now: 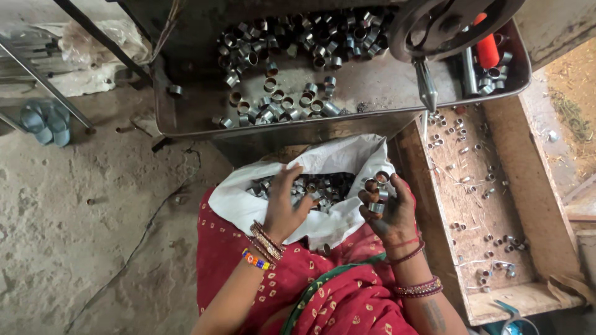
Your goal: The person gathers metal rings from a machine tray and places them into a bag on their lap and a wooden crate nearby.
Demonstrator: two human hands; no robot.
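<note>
Pinched in the right hand (pixel 391 208) is a small cluster of short metal rings (pixel 377 193) — the grip is curled shut around them, palm up, just beside the mouth of a white sack (pixel 335 161) on the person's lap. Her left hand (pixel 287 201) reaches into the sack with fingers spread over the dark heap of rings (pixel 323 186) inside, touching but not yet gripping any. Above, a metal tray (pixel 186 121) carries many more rings, and a wooden box (pixel 528 186) at the right holds scattered smaller pieces. By the look of it the sack is far from emptied — much sorting remains.
</note>
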